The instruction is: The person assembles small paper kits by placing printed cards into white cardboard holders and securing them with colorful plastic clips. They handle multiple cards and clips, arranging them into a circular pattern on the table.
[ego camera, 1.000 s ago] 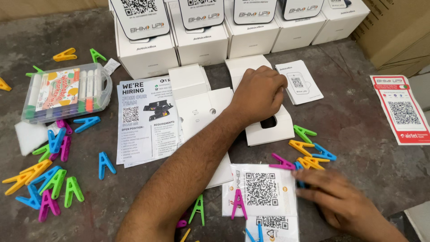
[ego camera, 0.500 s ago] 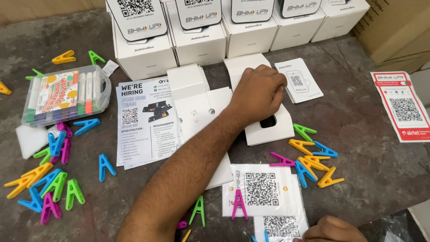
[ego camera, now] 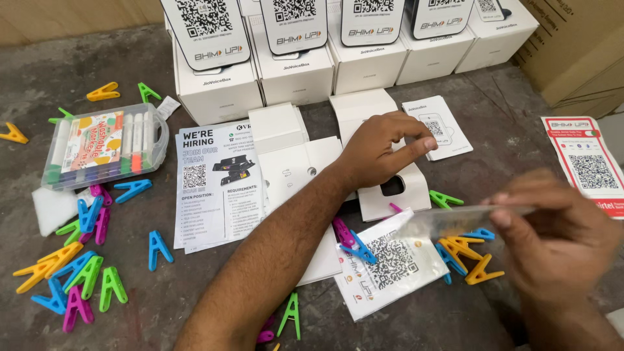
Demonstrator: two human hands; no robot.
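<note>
Five white boxes (ego camera: pixel 220 91) stand in a row along the far edge of the grey bench (ego camera: pixel 130 58), each with a code-printed plate leaning on top; a brown carton (ego camera: pixel 578 45) closes off the far right corner. In front of them lie one printed flyer (ego camera: pixel 218 185), one small white leaflet (ego camera: pixel 437 127), one red-and-white sheet (ego camera: pixel 585 162) at the right edge, and one clear case of marker pens (ego camera: pixel 104 146) on the left. Coloured plastic clips are scattered in two clusters, roughly a dozen or more at the left (ego camera: pixel 78 273) and several at the right (ego camera: pixel 465 257), too overlapped to count exactly. The left hand (ego camera: pixel 383 153) reaches across the middle and rests on an opened flat white carton (ego camera: pixel 390 188), its fingers (ego camera: pixel 416 146) stretched nearly flat, thumb and forefinger close together pressing the cardboard beside a dark cut-out hole. The right hand (ego camera: pixel 552 227), blurred, pinches the edge of a clear plastic sleeve (ego camera: pixel 455 221) between thumb and fingers, narrow grip, lifted just above a plastic-wrapped code card (ego camera: pixel 390 263) lying near the bench's front. Bare bench shows mostly at the far left and along the front edge between the forearm and the left clips; the centre is crowded.
</note>
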